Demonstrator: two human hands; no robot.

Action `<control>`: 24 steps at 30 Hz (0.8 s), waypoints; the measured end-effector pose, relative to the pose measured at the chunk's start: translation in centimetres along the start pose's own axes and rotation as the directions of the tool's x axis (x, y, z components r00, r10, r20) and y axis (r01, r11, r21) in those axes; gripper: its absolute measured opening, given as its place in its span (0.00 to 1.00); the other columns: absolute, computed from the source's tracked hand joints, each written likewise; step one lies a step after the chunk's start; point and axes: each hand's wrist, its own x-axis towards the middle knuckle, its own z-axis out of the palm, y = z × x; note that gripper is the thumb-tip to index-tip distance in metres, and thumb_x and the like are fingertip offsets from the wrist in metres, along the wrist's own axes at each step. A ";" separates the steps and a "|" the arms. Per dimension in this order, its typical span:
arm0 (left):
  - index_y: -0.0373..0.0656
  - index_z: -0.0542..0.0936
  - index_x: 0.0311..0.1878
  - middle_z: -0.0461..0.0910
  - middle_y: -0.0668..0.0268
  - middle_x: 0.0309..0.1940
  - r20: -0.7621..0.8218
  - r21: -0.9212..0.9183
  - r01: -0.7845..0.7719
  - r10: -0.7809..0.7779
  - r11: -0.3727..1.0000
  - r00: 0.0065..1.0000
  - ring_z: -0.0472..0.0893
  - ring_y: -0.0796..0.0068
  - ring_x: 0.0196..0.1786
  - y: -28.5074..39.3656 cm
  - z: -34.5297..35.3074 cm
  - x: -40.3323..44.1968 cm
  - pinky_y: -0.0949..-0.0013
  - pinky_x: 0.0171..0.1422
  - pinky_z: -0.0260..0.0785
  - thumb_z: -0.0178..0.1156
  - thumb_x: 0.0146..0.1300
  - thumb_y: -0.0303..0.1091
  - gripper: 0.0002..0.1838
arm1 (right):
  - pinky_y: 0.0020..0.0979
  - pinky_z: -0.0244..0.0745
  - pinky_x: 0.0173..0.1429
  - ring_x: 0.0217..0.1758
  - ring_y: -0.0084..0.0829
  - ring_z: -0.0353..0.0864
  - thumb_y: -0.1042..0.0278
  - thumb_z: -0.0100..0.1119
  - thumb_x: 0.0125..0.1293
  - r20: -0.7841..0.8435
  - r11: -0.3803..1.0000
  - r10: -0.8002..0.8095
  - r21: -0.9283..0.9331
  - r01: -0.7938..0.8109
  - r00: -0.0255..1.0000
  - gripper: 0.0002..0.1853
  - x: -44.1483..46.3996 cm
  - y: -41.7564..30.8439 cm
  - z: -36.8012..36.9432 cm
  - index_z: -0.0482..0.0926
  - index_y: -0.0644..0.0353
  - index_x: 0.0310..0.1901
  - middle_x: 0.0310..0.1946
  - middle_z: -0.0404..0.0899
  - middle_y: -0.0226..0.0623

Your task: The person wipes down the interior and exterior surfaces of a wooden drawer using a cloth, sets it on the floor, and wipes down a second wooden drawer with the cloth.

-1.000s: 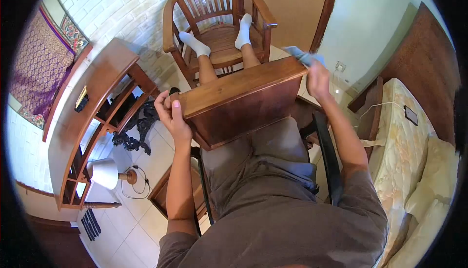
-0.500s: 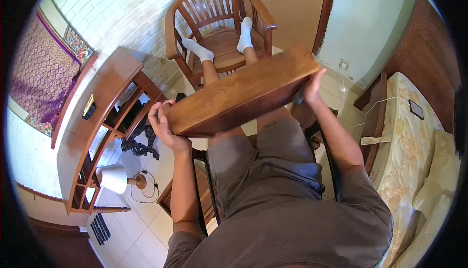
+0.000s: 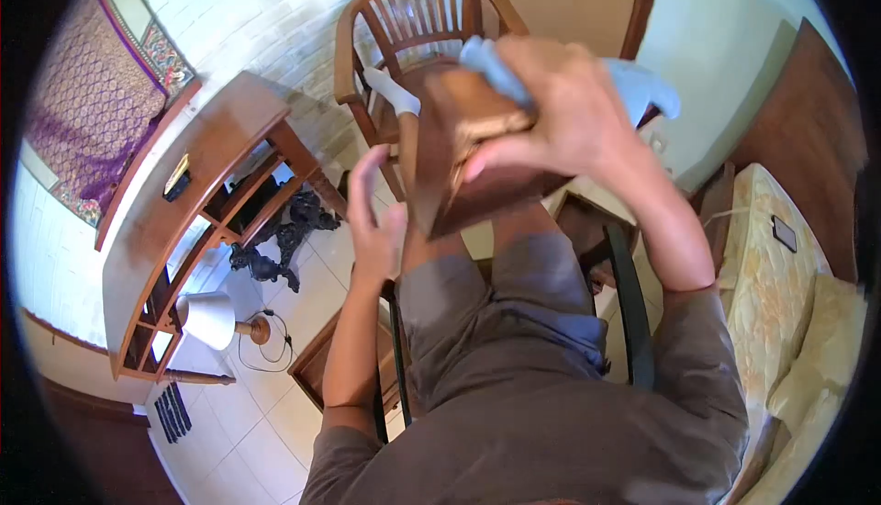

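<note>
Where my right hand is: up at the wooden box, fingers bent around its upper end, thumb spread apart from them and lying along the edge.
Blue cloth: soft and bunched between my right fingers and the wood, with more showing beyond the hand.
Left hand: fingers raised and parted from the thumb, close beside the box's lower side; I cannot tell whether they touch it.
Wooden box: tilted above my lap, straight-edged, reddish brown with a lighter brown end, blurred.
Shorts: grey, creased fabric, below the box.
Chair: slatted wood, curved back, beyond the box; a foot in a white sock rests there.
Floor: pale, smooth tiles.
Lamp: white shade, round wooden base, to the left.
</note>
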 end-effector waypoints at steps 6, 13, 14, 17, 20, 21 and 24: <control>0.37 0.72 0.77 0.83 0.54 0.65 0.128 0.292 -0.015 -0.024 0.956 0.991 0.84 0.62 0.65 6.0 0.5 3.0 0.57 0.71 0.78 0.88 0.45 0.31 0.54 | 0.43 0.81 0.46 0.35 0.44 0.88 0.10 0.64 0.48 0.028 0.986 -0.130 -0.107 0.132 0.991 0.55 -0.6 -1.7 6.9 0.85 0.62 0.54 0.33 0.85 0.45; 0.38 0.80 0.68 0.88 0.59 0.54 0.059 0.182 0.006 -0.017 0.983 0.998 0.88 0.71 0.53 5.2 1.2 3.2 0.62 0.61 0.84 0.88 0.43 0.30 0.45 | 0.60 0.62 0.76 0.72 0.61 0.75 0.13 0.66 0.49 0.124 0.986 0.115 -0.131 -0.098 0.986 0.62 -2.9 -3.3 5.8 0.77 0.64 0.70 0.67 0.78 0.59; 0.38 0.81 0.67 0.88 0.60 0.54 0.043 0.165 0.013 -0.021 0.986 0.999 0.88 0.72 0.51 4.8 1.4 3.0 0.63 0.60 0.85 0.88 0.43 0.30 0.44 | 0.63 0.56 0.80 0.77 0.63 0.69 0.12 0.64 0.51 0.146 0.964 0.211 -0.196 -0.181 0.966 0.63 -3.5 -4.4 5.2 0.73 0.64 0.74 0.72 0.73 0.61; 0.34 0.84 0.58 0.89 0.57 0.48 0.073 0.219 0.019 -0.035 0.976 0.997 0.90 0.65 0.50 5.8 1.4 3.2 0.61 0.59 0.84 0.90 0.39 0.35 0.40 | 0.66 0.47 0.85 0.85 0.69 0.57 0.10 0.59 0.54 0.251 0.948 0.287 -0.212 -0.237 0.924 0.66 -4.5 -6.2 3.9 0.67 0.63 0.80 0.81 0.63 0.61; 0.35 0.85 0.55 0.88 0.58 0.45 0.074 0.255 -0.062 0.044 0.965 0.996 0.89 0.66 0.48 5.5 1.2 3.1 0.60 0.57 0.83 0.89 0.37 0.36 0.38 | 0.65 0.47 0.86 0.85 0.67 0.58 0.12 0.55 0.61 0.297 0.995 0.104 -0.019 -0.103 0.949 0.62 -3.8 -7.5 3.3 0.67 0.62 0.81 0.82 0.63 0.60; 0.36 0.85 0.55 0.88 0.59 0.46 0.120 0.324 -0.175 0.143 0.930 0.982 0.89 0.63 0.50 5.2 1.0 3.3 0.59 0.58 0.82 0.89 0.34 0.34 0.39 | 0.65 0.48 0.86 0.85 0.67 0.59 0.14 0.55 0.63 0.289 0.997 0.016 0.063 -0.036 0.957 0.60 -3.3 -8.1 3.5 0.68 0.62 0.80 0.81 0.64 0.60; 0.37 0.86 0.52 0.89 0.58 0.47 -0.081 0.027 0.098 -0.096 0.995 0.992 0.89 0.63 0.50 5.9 0.9 2.4 0.60 0.58 0.81 0.88 0.32 0.31 0.37 | 0.62 0.53 0.85 0.82 0.61 0.67 0.24 0.60 0.68 0.210 0.962 -0.179 0.243 0.126 0.961 0.48 -2.1 -8.1 4.6 0.73 0.56 0.77 0.78 0.71 0.53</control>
